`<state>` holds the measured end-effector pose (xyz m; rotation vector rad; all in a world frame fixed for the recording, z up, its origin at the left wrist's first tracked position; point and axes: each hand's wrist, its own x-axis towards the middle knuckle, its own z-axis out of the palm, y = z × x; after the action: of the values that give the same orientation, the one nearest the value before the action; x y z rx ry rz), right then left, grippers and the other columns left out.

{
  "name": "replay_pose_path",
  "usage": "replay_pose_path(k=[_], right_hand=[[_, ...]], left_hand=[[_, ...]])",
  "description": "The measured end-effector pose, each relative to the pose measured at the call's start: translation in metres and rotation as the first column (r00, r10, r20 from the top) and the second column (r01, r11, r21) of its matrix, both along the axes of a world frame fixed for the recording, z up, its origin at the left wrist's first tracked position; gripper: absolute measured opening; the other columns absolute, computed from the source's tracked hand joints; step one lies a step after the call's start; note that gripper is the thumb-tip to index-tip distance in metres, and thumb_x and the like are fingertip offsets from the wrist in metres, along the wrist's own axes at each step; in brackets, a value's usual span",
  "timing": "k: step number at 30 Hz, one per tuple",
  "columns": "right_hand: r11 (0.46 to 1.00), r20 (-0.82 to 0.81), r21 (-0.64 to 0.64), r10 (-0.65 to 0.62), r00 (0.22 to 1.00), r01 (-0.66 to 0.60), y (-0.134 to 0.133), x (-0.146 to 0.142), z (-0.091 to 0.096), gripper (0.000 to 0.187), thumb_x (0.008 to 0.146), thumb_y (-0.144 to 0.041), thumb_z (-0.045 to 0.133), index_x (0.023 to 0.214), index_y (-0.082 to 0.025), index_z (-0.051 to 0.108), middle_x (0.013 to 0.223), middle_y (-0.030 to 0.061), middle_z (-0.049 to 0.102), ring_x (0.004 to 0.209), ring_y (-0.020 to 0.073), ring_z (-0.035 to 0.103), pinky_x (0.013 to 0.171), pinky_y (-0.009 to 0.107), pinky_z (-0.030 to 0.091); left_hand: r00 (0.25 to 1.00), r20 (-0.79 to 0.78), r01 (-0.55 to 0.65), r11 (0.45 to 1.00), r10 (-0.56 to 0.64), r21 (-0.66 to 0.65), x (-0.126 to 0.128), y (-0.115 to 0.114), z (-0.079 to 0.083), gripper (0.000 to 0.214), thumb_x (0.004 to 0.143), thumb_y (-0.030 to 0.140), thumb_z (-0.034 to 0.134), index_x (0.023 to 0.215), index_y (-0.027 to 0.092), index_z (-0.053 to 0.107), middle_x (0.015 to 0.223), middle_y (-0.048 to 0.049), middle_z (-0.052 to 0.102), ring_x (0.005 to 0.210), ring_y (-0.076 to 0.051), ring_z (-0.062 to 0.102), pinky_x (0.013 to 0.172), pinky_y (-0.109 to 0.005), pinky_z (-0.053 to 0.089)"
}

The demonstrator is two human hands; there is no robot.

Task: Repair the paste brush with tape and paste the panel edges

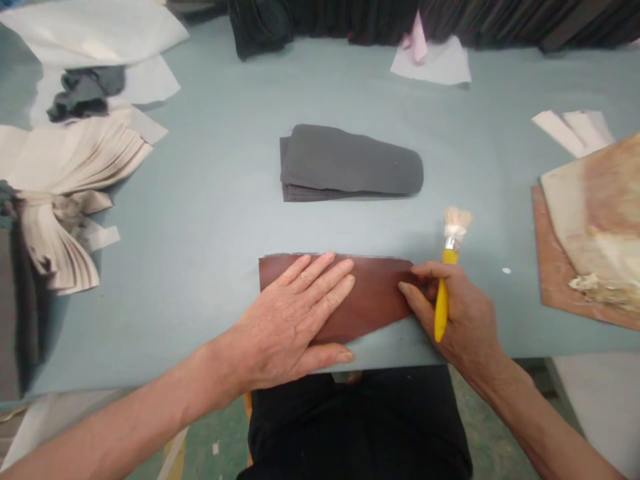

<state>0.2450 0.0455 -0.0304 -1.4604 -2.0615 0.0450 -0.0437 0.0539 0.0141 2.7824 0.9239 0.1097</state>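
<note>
A reddish-brown, leather-like piece [370,293] lies flat near the table's front edge. My left hand [295,307] rests palm down across it, fingers stretched out and thumb apart. At its right end, my right hand [463,307] has thumb and index finger on the piece's corner. Held in that same hand is a brush with a yellow handle [442,310], its pale bristles pointing away from me. Beyond the brown piece lies a stack of dark grey pieces [350,160], rounded at the right end.
Bundled cream strips [75,160] and a white sheet [95,33] are at the left. A brown board [555,280] under a stained cloth [595,193] lies right. Dark stacked material [340,20] lines the back, near a white scrap [445,63].
</note>
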Motion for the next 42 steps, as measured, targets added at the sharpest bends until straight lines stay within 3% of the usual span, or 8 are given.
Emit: replay_pose_path(k=[7,14,25,29,35,39,42], right_hand=[[1.000,-0.050,-0.021,-0.002,0.999,0.001,0.000,-0.001,-0.001,0.016,0.101,-0.034,0.064,0.113,-0.024,0.061,0.093,0.0047,0.076,0.074,0.0213,0.072,0.070,0.033,0.059],[1.000,-0.172,-0.026,-0.004,0.985,0.000,0.001,0.000,-0.007,0.019,0.099,-0.038,0.065,0.112,-0.025,0.062,0.093,0.0037,0.074,0.081,0.0231,0.072,0.077,0.034,0.057],[0.995,-0.250,-0.097,-0.047,0.967,0.024,0.003,-0.001,-0.007,0.019,0.096,-0.034,0.065,0.112,-0.024,0.062,0.092,0.0031,0.073,0.080,0.0228,0.071,0.076,0.034,0.053],[0.997,-0.285,-0.075,-0.022,0.958,0.001,0.003,0.000,-0.009,0.021,0.094,-0.031,0.068,0.112,-0.022,0.063,0.092,0.0037,0.074,0.079,0.0224,0.071,0.075,0.033,0.053],[0.999,-0.308,-0.040,0.015,0.951,-0.029,0.003,0.001,-0.009,0.021,0.094,-0.031,0.068,0.112,-0.022,0.063,0.094,0.0044,0.074,0.080,0.0229,0.072,0.076,0.035,0.055],[0.999,-0.315,-0.022,0.015,0.949,-0.023,0.002,0.001,-0.010,0.020,0.095,-0.032,0.067,0.112,-0.022,0.062,0.095,0.0042,0.075,0.081,0.0228,0.072,0.078,0.035,0.056],[0.999,-0.333,0.046,0.027,0.942,-0.013,0.000,0.003,-0.010,0.018,0.096,-0.031,0.065,0.112,-0.023,0.061,0.095,0.0038,0.075,0.081,0.0218,0.071,0.077,0.034,0.056]], left_hand=[[0.975,0.023,-0.221,0.965,0.220,0.143,-0.004,0.002,-0.014,0.081,0.108,0.062,0.032,0.162,0.002,0.037,0.170,-0.0241,0.036,0.159,-0.042,0.033,0.130,-0.058,0.024],[0.921,-0.050,-0.376,0.917,0.385,0.137,0.000,-0.002,-0.013,0.081,0.109,0.061,0.025,0.163,0.002,0.034,0.174,-0.0246,0.028,0.164,-0.040,0.021,0.132,-0.059,0.018],[0.819,-0.046,-0.560,0.815,0.571,0.151,0.006,-0.009,-0.011,0.090,0.106,0.067,0.020,0.163,-0.001,0.031,0.173,-0.0293,0.024,0.163,-0.045,0.019,0.131,-0.064,0.013],[0.841,-0.044,-0.524,0.831,0.540,0.187,0.006,-0.010,-0.008,0.077,0.108,0.059,0.027,0.164,0.006,0.033,0.174,-0.0255,0.026,0.163,-0.045,0.018,0.130,-0.067,0.013],[0.969,-0.060,-0.226,0.955,0.241,0.191,0.019,-0.005,0.001,0.049,0.110,0.029,0.034,0.155,0.018,0.049,0.172,-0.0157,0.038,0.164,-0.035,0.024,0.131,-0.062,0.022],[0.998,0.012,-0.059,0.995,0.058,0.085,0.030,0.000,-0.001,0.047,0.110,0.026,0.034,0.153,0.014,0.050,0.167,-0.0171,0.046,0.161,-0.032,0.032,0.129,-0.057,0.033],[0.998,0.053,-0.045,0.998,0.043,0.035,0.032,0.001,-0.004,0.048,0.110,0.021,0.030,0.152,0.012,0.050,0.166,-0.0174,0.048,0.160,-0.030,0.035,0.129,-0.056,0.034]])
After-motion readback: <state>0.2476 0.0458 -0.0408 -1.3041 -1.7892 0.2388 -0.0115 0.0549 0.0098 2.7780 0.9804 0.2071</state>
